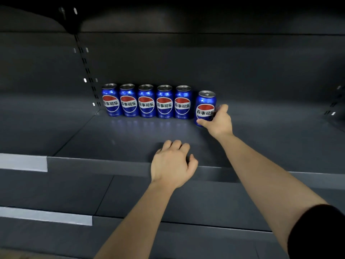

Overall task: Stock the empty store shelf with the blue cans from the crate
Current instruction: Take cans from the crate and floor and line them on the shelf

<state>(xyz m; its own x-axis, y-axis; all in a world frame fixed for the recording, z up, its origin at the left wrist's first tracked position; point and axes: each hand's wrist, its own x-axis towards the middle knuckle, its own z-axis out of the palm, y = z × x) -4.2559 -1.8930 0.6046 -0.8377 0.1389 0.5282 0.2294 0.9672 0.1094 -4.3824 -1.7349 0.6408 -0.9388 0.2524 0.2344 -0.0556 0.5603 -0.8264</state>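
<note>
Head view. Five cans (146,100) stood in a row at the back of the shelf (112,139), labels forward, close to its left end. A sixth can (205,107) stood just right of the row and a little forward of it, with a gap to the fifth. The crate was out of view.

Risks, as we judged them: sliding the sixth can left too fast could knock the fifth and topple the row. Letting go before the base sat flat could tip it. The thumb, low across the label, might drag the can round on release.

Hands: the right hand (218,121) gripped the sixth can from its right side, thumb low across the front, fingers behind. Whether the base had landed we could not tell. The left hand (172,163) held nothing, its fingers loosely curled over the shelf's front lip.
</note>
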